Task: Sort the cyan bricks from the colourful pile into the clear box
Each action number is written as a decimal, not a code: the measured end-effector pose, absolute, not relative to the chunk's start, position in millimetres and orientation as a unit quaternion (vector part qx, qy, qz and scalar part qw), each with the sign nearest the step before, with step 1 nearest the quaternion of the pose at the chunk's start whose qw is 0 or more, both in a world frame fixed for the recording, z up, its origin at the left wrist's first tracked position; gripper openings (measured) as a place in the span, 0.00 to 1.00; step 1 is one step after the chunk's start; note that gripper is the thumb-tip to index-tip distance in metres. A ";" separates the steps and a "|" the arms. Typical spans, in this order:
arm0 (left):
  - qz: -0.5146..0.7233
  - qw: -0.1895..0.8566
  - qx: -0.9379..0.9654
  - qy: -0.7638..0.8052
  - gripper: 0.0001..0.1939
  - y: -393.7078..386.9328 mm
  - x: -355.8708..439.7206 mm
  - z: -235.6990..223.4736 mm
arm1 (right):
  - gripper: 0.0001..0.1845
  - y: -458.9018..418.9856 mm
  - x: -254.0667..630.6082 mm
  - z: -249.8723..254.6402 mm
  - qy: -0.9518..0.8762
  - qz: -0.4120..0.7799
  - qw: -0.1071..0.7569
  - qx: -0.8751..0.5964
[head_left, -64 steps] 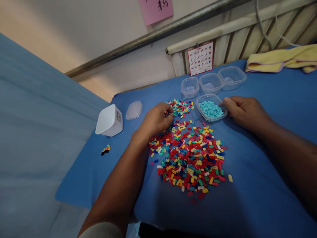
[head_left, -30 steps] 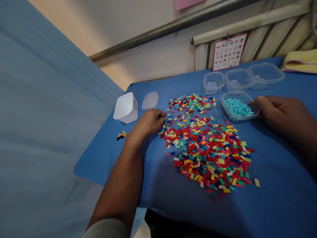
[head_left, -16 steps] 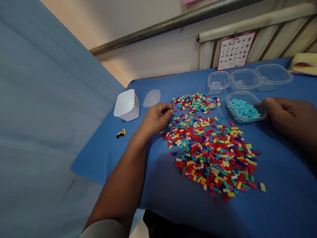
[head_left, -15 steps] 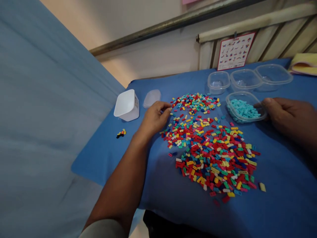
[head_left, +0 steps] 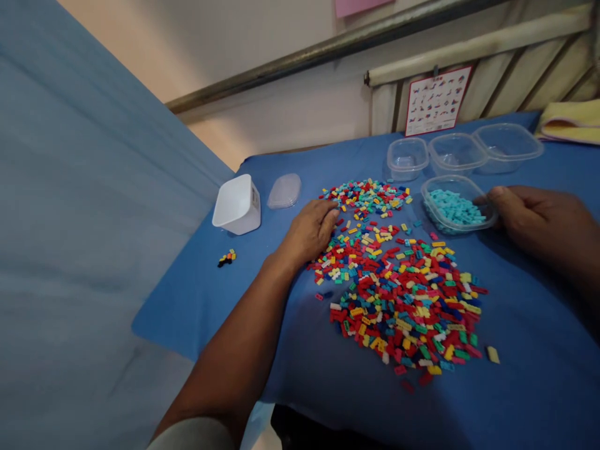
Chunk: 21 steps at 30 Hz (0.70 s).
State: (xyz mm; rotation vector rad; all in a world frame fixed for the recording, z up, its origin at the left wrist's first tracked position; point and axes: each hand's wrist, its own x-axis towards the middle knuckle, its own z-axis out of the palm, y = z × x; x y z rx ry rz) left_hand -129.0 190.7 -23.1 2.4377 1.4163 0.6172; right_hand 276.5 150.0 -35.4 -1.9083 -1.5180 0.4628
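Note:
Small multicoloured toy bricks [head_left: 403, 300] lie in loose heaps on the blue-covered table [head_left: 300, 350]. My left hand [head_left: 313, 231] rests at the left edge of the far heap [head_left: 370, 195], palm down. Its thumb and fingertips are close together among the bricks; whatever lies between them is hidden. On the right, my right hand [head_left: 539, 215] grips the rim of a clear plastic container [head_left: 462, 228] between thumb and fingers. Light turquoise bricks [head_left: 454, 206] partly fill that container, which stands upright beside the heaps.
Clear containers [head_left: 407, 156] line the back right, near a hanging picture card [head_left: 435, 100] and a folded yellow cloth [head_left: 569, 122]. To the left are a white tub [head_left: 237, 206], a translucent lid [head_left: 284, 190] and a small cluster of black, yellow and orange pieces [head_left: 227, 258].
My left hand has moved right, onto the left edge of the far brick heap. My right hand keeps hold of the container. The view has shifted slightly.

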 end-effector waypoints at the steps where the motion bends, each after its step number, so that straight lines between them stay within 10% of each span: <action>1: 0.234 0.113 0.833 0.488 0.26 192.2 -127.6 -23.4 | 0.25 149.6 276.0 -34.9 -0.580 0.177 0.324 -0.726; 21: 0.183 0.108 0.850 0.483 0.23 216.7 -130.3 -30.4 | 0.26 150.1 273.9 -32.9 -0.562 0.196 0.314 -0.740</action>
